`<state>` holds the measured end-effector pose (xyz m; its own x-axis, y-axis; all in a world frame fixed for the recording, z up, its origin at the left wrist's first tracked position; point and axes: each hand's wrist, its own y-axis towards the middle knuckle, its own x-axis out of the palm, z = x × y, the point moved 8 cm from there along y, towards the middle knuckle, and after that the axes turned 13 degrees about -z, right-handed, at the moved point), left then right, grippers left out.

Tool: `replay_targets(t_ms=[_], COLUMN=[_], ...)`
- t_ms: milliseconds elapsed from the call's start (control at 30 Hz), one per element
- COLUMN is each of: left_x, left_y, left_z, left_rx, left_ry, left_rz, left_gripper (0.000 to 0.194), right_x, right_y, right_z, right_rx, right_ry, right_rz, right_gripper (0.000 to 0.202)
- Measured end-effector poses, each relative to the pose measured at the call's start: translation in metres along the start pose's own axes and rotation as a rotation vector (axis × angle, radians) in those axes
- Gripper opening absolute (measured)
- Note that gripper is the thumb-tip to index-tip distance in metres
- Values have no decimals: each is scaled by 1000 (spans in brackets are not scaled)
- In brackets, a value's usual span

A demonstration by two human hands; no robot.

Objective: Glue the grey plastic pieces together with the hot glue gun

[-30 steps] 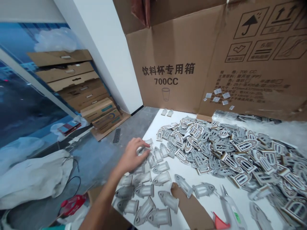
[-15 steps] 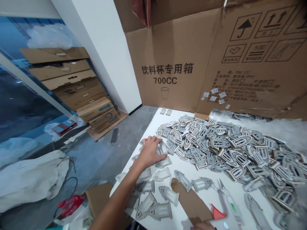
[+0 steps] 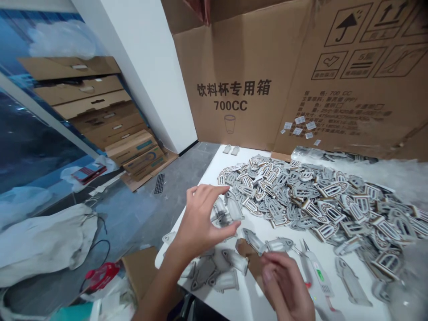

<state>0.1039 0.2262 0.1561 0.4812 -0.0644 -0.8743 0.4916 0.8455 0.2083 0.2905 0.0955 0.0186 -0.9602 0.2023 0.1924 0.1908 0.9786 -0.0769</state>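
Note:
My left hand (image 3: 203,218) hovers over the left of the white table, thumb and fingers spread apart, nothing visible between them. Beneath and beside it lie grey arched window-shaped pieces (image 3: 235,206), some partly hidden by the hand. My right hand (image 3: 286,283) is at the front, with thumb and fingertips pinched together. Its fingertips meet the lower end of one grey arched piece (image 3: 253,240); whether they grip it or something smaller is hidden. To its right lies a white glue gun (image 3: 319,272) with a pointed metal tip and a green-lit panel.
A large heap of grey and white-brown arched pieces (image 3: 301,191) covers the table's right side. A brown cardboard strip (image 3: 245,249) lies near the front. Behind stands a tall cardboard box wall (image 3: 247,58). Stacked cartons (image 3: 133,151) and a red object (image 3: 102,275) are at the left.
My left hand has lifted off the pieces and its fingers have spread wider. My right hand has come up from the bottom edge, away from the glue gun, to the grey piece.

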Motion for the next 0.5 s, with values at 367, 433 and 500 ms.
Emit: replay_targets(t_ms=[367, 433, 500], left_x=[7, 9, 12], left_y=[-19, -20, -21], left_z=[63, 64, 64], left_rx=[89, 85, 74], left_ry=[-249, -276, -306], left_rz=[-101, -96, -101], left_gripper=[76, 77, 79], right_x=[33, 32, 31], right_y=[22, 20, 19], right_z=[-20, -20, -20], right_rx=[283, 300, 312], right_ry=[534, 534, 548], right_rz=[-115, -93, -96], right_gripper=[46, 44, 43])
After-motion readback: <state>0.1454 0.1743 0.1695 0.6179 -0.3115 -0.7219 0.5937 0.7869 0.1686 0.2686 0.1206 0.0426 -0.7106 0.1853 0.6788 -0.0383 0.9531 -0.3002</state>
